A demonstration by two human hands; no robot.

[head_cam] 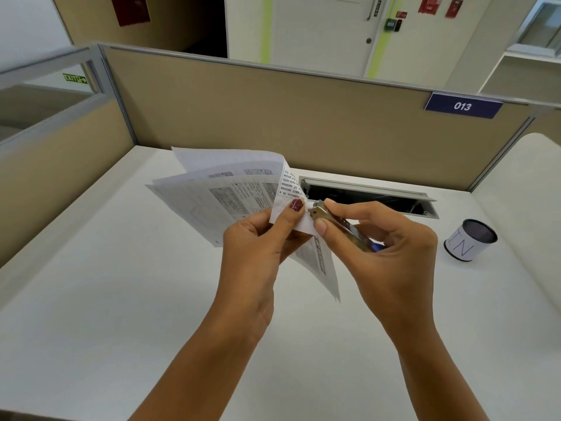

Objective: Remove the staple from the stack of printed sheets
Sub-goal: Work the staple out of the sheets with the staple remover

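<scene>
Bare forearms, maroon-polished left thumbnail

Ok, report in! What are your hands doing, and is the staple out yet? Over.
Left hand pinches the sheets at a folded corner. Right hand holds a metal tool, tip at that corner. Staple hidden. Nothing in the way.

Over the white tabletop's middle
In the left hand, stack of printed white paper sheets; in the right hand, small metal tool touching the stack's corner; behind, at the far edge, recessed metal cable slot; toward the right edge, paper-wrapped cylindrical cup.
</scene>
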